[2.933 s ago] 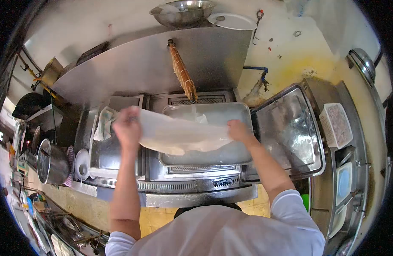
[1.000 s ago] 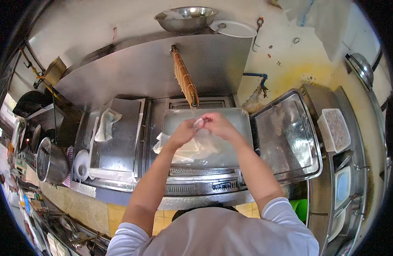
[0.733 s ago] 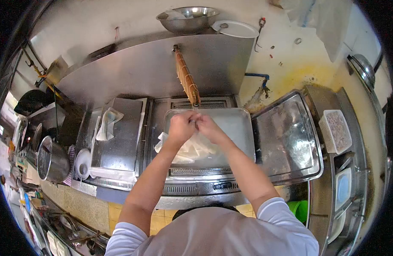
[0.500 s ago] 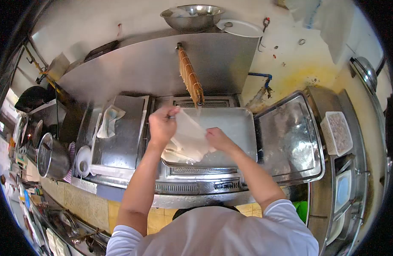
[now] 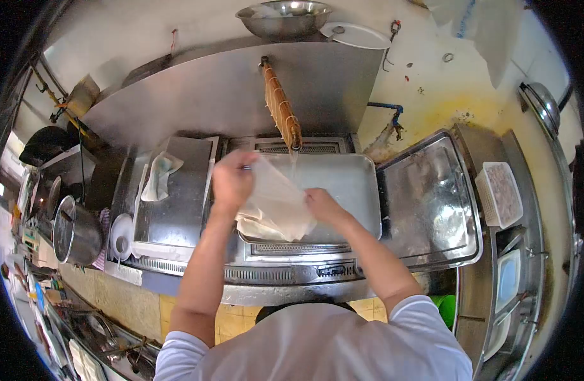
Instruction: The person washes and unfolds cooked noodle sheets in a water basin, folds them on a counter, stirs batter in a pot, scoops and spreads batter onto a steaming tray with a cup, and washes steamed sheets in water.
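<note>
above the tray (image 5: 352,178), the cloth (image 5: 276,206) is gripped by fingers: at its top in the left hand (image 5: 233,182), at its side in the right hand (image 5: 324,207).

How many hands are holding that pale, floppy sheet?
2: the left hand at the upper-left end of the pale sheet, and the right hand at its right edge.
</note>
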`<state>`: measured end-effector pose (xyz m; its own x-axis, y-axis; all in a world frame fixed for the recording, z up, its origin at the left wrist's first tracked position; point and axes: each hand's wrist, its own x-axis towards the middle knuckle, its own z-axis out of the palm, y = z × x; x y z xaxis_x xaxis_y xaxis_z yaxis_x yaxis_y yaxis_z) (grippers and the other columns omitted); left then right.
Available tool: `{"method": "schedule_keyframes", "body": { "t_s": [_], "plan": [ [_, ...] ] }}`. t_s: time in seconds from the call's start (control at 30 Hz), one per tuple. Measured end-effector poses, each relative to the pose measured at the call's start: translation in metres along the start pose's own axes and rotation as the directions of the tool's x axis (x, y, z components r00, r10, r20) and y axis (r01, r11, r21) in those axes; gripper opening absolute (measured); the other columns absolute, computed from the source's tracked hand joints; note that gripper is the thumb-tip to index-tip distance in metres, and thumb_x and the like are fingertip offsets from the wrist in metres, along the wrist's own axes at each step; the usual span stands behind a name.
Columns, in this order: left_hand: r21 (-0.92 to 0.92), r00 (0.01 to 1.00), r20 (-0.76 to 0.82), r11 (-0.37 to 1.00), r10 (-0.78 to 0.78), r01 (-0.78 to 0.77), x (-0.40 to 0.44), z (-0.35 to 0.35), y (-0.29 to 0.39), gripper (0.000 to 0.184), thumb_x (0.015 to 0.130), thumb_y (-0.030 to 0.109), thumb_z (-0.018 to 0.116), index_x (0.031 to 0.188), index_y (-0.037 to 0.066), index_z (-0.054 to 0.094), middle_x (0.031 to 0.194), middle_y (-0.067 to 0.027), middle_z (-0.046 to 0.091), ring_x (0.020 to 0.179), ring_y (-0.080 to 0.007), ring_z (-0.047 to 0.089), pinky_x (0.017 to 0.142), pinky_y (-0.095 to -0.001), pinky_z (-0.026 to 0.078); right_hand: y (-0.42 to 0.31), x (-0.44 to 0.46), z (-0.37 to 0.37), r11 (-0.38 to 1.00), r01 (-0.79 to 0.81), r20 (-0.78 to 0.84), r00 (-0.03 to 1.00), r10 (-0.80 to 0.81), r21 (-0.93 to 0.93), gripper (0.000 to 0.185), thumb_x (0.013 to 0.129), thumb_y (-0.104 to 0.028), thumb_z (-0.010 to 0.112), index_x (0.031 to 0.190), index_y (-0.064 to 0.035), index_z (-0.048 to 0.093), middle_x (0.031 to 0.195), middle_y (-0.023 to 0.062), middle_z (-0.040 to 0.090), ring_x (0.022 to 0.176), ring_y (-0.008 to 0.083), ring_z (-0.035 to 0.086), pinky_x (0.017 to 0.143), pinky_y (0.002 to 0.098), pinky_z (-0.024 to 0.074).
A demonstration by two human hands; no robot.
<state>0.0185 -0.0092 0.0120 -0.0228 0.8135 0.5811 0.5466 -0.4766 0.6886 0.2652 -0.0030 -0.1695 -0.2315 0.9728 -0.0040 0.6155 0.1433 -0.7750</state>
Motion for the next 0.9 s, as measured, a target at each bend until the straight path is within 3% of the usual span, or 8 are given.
{"method": "schedule_keyframes", "body": {
  "t_s": [0.07, 0.17, 0.23, 0.33, 0.57, 0.73, 0.8, 0.9],
  "plan": [
    [0.066, 0.986, -0.091, 0.987, -0.141, 0.147, -0.015, -0.012, -0.041, 0.022, 0.079, -0.008, 0.063, 0.095, 0.003, 0.074, 0.094, -0.0188, 0.074, 0.088, -0.0320, 0.073, 0.078, -0.0357, 0.057, 0.057, -0.016, -0.021, 0.838, 0.244, 0.171, 0.968, -0.183, -0.488, 0.019, 0.088, -0.005, 0.054, 0.088, 0.0013, 0.072, 0.097, 0.0259, 0.071, 0.085, 0.0284, 0.071, 0.074, 0.0399, 0.0542],
    [0.073, 0.992, 0.008, 0.989, -0.128, 0.127, -0.048, 0.007, -0.059, 0.016, 0.082, -0.005, 0.066, 0.095, 0.002, 0.073, 0.094, -0.0193, 0.073, 0.087, -0.0316, 0.073, 0.077, -0.0363, 0.057, 0.021, -0.029, -0.051, 0.953, -0.014, 0.133, 0.990, 0.057, -0.301, 0.022, 0.086, -0.013, 0.057, 0.098, -0.0017, 0.071, 0.094, 0.0261, 0.070, 0.090, 0.0388, 0.069, 0.083, 0.0463, 0.0546],
    [0.045, 0.991, 0.130, 0.998, -0.039, 0.034, -0.057, 0.036, -0.041, 0.017, 0.079, -0.004, 0.069, 0.095, 0.003, 0.073, 0.095, -0.0188, 0.073, 0.087, -0.0309, 0.073, 0.077, -0.0372, 0.057, -0.010, -0.010, -0.017, 0.958, 0.199, -0.223, 0.963, -0.152, 0.205, 0.017, 0.089, -0.005, 0.056, 0.093, 0.0025, 0.070, 0.089, 0.0136, 0.073, 0.083, 0.0214, 0.070, 0.073, 0.0359, 0.0541],
    [0.051, 0.981, 0.181, 0.995, 0.071, -0.081, -0.039, 0.047, -0.007, 0.026, 0.073, -0.005, 0.068, 0.096, 0.004, 0.074, 0.098, -0.0169, 0.074, 0.088, -0.0301, 0.074, 0.079, -0.0375, 0.058, -0.078, 0.007, -0.014, 0.847, 0.186, -0.038, 0.980, -0.193, 0.498, 0.014, 0.089, -0.007, 0.057, 0.094, 0.0012, 0.067, 0.075, 0.0088, 0.066, 0.076, 0.0157, 0.063, 0.068, 0.0323, 0.0519],
    [0.006, 0.984, -0.127, 0.992, -0.128, 0.130, 0.005, -0.019, -0.023, 0.034, 0.070, -0.016, 0.056, 0.095, 0.000, 0.073, 0.094, -0.0119, 0.075, 0.086, -0.0213, 0.072, 0.078, -0.0320, 0.057, 0.055, -0.001, -0.046, 0.954, 0.085, 0.025, 0.996, -0.082, -0.289, 0.026, 0.091, -0.014, 0.055, 0.104, 0.0040, 0.069, 0.084, 0.0181, 0.072, 0.082, 0.0195, 0.067, 0.076, 0.0381, 0.0535],
    [0.094, 0.980, 0.103, 0.979, 0.169, -0.179, -0.035, 0.054, 0.003, 0.033, 0.070, -0.008, 0.067, 0.098, 0.008, 0.075, 0.099, -0.0135, 0.075, 0.088, -0.0291, 0.074, 0.076, -0.0365, 0.060, -0.092, 0.008, -0.048, 0.920, 0.288, -0.112, 0.957, -0.267, 0.265, 0.027, 0.091, -0.013, 0.055, 0.108, 0.0034, 0.068, 0.093, 0.0232, 0.072, 0.093, 0.0248, 0.070, 0.080, 0.0368, 0.0539],
    [-0.006, 0.977, 0.145, 0.988, 0.157, -0.157, -0.022, 0.041, 0.017, 0.028, 0.074, -0.006, 0.069, 0.099, 0.006, 0.075, 0.096, -0.0141, 0.075, 0.086, -0.0263, 0.075, 0.075, -0.0358, 0.059, -0.089, 0.004, -0.038, 0.974, 0.151, 0.050, 0.986, -0.161, 0.168, 0.027, 0.090, -0.011, 0.054, 0.108, 0.0031, 0.068, 0.094, 0.0237, 0.072, 0.092, 0.0279, 0.070, 0.080, 0.0378, 0.0543],
    [-0.040, 0.983, -0.181, 0.999, -0.041, 0.034, 0.016, -0.025, 0.003, 0.026, 0.075, -0.005, 0.069, 0.099, 0.003, 0.074, 0.093, -0.0141, 0.075, 0.084, -0.0222, 0.074, 0.075, -0.0344, 0.058, -0.002, -0.003, -0.037, 0.990, 0.024, 0.086, 0.996, -0.012, -0.141, 0.028, 0.088, -0.009, 0.053, 0.108, 0.0021, 0.069, 0.097, 0.0246, 0.072, 0.092, 0.0325, 0.071, 0.081, 0.0405, 0.0548]
  ]
}}
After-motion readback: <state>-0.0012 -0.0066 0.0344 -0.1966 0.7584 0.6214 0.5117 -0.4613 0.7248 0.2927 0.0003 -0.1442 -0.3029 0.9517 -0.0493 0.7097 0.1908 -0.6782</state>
